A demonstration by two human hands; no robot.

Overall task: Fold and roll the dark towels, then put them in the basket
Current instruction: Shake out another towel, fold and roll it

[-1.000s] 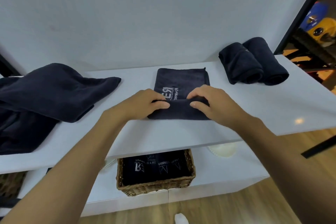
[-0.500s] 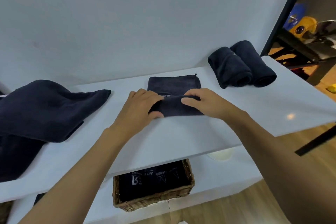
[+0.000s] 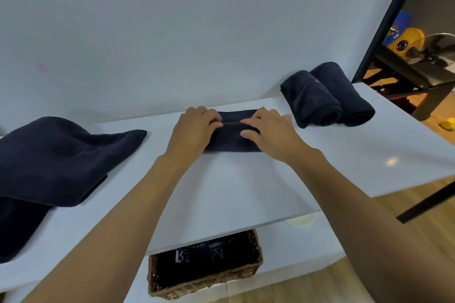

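Seen from your head camera, the dark towel (image 3: 231,141) lies across the middle of the white tabletop (image 3: 246,187), close to the wall (image 3: 197,32). It is a thick roll running left to right, with a thin strip of flat cloth showing along its far edge.

Your left hand (image 3: 194,129) sits on the roll's left end and your right hand (image 3: 272,131) on its right end. The towel spans the space between the two grips, and its bare middle shows. Each grip is closed on the cloth, with the fingers of both hands curled over the top of the roll toward its far side. Your right thumb lies along the near face (the left thumb I cannot make out).

Below the tabletop's near edge, a wicker basket (image 3: 204,286) stands on the lower shelf (image 3: 295,248), its far part hidden by the tabletop. It is packed with dark towels (image 3: 204,259) lying side by side, pale lettering facing up. How many there are I cannot tell.

To the right of your right hand, near but apart from it, two rolled towels (image 3: 327,96) lie touching each other by the wall. At the left, well apart from your left hand, a heap of loose towels (image 3: 56,157) spreads out of view.
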